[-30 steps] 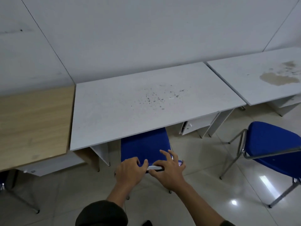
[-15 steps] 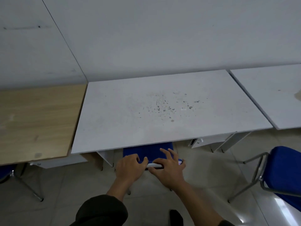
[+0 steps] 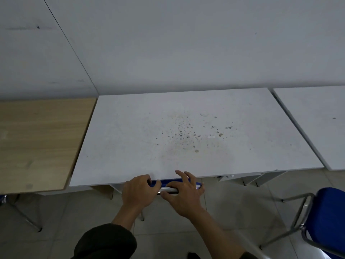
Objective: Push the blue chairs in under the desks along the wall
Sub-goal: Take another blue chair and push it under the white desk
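A blue chair [image 3: 168, 182] is almost wholly under the white desk [image 3: 186, 135] against the wall; only a thin blue strip and its metal back rail show at the desk's front edge. My left hand [image 3: 139, 193] curls over the left part of that rail. My right hand [image 3: 183, 193] lies on the rail's right part with its fingers spread, the tips reaching the desk edge. A second blue chair [image 3: 328, 221] with a chrome frame stands out on the floor at the right.
A wooden desk [image 3: 37, 143] adjoins on the left, with a chair's metal leg [image 3: 24, 215] under it. Another white desk [image 3: 317, 120] adjoins on the right. Grey floor tiles lie in front of the desks.
The blue chair has slid further under the white desk, with both hands following it forward. Much less of the seat shows now.
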